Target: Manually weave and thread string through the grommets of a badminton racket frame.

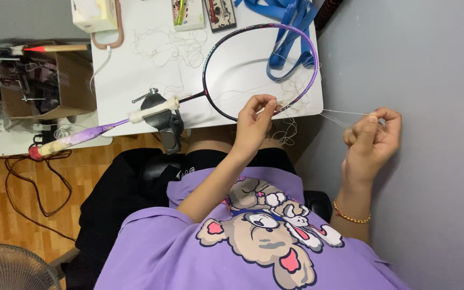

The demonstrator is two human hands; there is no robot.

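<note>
While you are looking straight down over your own chest, much of the scene is being cut off: your purple shirt (253, 241) is filling the bottom of the view, and your lap is hiding the near edge of the white worktop (135, 80). At the top edge, the blue straps (288, 32), a beige box (95, 15) and two small flat packs are running out of frame. The thin white string (345, 113) is hard to make out against the grey wall (430, 161); you can trace it only as a faint line between your two hands, and the loose tangle below the frame is too fine to follow.

The badminton racket (210, 88) is lying on the worktop with its long axis running from lower left to upper right. Its purple handle is overhanging the worktop's left edge and pointing toward the wooden floor (22, 215), while the unstrung oval head is pointing toward the far right corner. A grey clamp (162, 115) is sitting around the shaft near the handle.

Your left hand (253, 123) is pinching its fingers together on the racket's near rim, where the string meets the frame. Your right hand (371, 137), well apart to the right, is curling its fingers closed on the string, drawing it taut.
</note>
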